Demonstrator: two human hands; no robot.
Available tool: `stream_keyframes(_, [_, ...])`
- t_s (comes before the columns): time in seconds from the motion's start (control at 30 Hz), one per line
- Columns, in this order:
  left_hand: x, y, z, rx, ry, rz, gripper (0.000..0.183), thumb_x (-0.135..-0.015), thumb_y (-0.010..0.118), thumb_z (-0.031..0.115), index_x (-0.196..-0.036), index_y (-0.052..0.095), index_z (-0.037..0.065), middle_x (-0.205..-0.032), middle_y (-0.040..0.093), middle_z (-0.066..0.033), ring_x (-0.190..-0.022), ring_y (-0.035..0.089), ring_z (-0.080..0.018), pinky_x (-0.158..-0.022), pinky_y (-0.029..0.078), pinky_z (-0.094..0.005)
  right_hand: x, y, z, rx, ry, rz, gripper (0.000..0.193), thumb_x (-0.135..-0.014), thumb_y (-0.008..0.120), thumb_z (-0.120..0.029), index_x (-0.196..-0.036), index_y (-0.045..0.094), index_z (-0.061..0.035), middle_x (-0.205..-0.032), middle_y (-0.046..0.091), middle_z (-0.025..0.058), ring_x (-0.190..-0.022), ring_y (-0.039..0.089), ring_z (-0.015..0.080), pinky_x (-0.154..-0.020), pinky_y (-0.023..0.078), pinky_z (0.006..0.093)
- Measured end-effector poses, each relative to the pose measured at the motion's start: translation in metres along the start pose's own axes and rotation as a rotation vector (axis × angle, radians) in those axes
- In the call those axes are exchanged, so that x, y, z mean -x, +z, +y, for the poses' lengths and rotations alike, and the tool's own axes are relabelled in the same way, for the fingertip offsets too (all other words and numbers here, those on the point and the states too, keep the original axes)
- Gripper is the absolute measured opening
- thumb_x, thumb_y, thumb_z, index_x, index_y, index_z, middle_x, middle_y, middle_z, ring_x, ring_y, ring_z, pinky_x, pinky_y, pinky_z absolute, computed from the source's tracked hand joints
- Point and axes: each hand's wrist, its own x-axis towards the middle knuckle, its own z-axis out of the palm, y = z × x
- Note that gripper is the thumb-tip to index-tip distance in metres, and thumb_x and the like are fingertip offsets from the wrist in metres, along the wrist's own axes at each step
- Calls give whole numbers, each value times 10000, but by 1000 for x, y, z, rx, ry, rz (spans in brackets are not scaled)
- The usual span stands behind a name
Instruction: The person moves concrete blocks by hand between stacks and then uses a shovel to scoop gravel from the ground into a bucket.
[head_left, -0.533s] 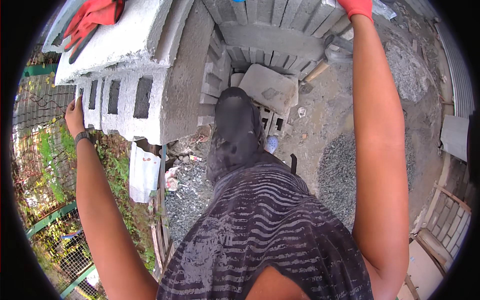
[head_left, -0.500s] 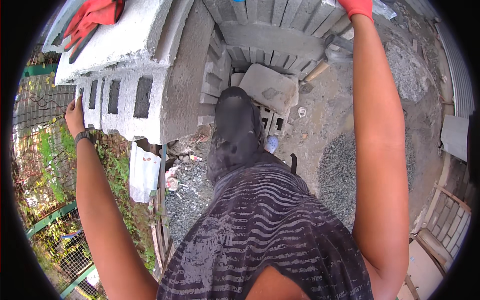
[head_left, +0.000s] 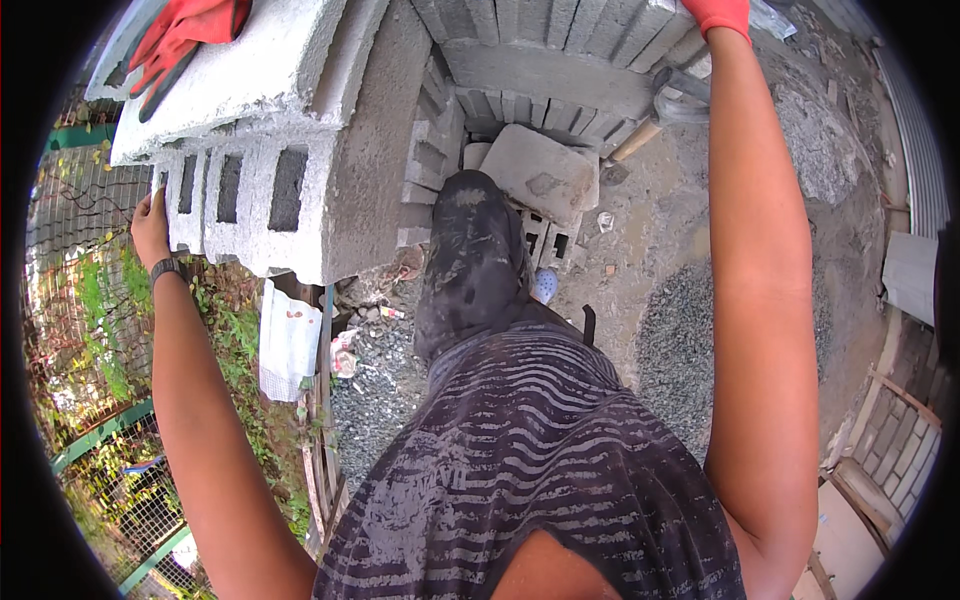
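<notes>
Outdoors, over muddy ground [head_left: 622, 245] and grey gravel [head_left: 675, 350]. Under inspection: hollow concrete block [head_left: 252, 205], set immediately right of the bare left hand [head_left: 150, 230] and touching it, well apart from the red-gloved right hand [head_left: 718, 12]. Nearer to the left hand by a wide margin; judged to run lengthwise from left to right, along the row of cavities. Pale grey and coarse, with dark rectangular cavities, a seam between two of them and an uneven lower edge. Gripped or merely steadied at the left edge, with thumb and fingers drawn narrow: unable to tell which. To the block's upper right, gloved hand partly out of view; unable to tell whether wide, narrow or holding. Above the block, pale concrete slab [head_left: 240, 90] bearing a loose red glove [head_left: 190, 35]. Right of the block, stack of blocks [head_left: 545, 70]; farther right, hammer-like tool [head_left: 636, 140].
</notes>
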Motion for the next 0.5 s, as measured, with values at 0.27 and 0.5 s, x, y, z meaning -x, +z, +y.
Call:
stream_keyframes(0.27, [-8, 1, -13, 42, 8, -11, 541, -900, 730, 501, -1210, 751, 58, -1036, 767, -98, -898, 687, -180, -857, 516, -333, 0, 3, 0, 6, -10, 19, 644, -864, 623, -566, -1001, 753, 49, -1048, 709, 321, -1048, 696, 447, -941, 542, 495])
stream_keyframes(0.5, [-4, 2, -5, 34, 9, 6, 546, -898, 737, 498, -1210, 749, 50, -981, 755, -78, -837, 655, -165, -823, 508, -322, 1, 0, -1, 4, 3, 1, 637, -864, 620, -564, -1004, 755, 43, -1052, 708, 321, -1050, 697, 443, -941, 542, 492])
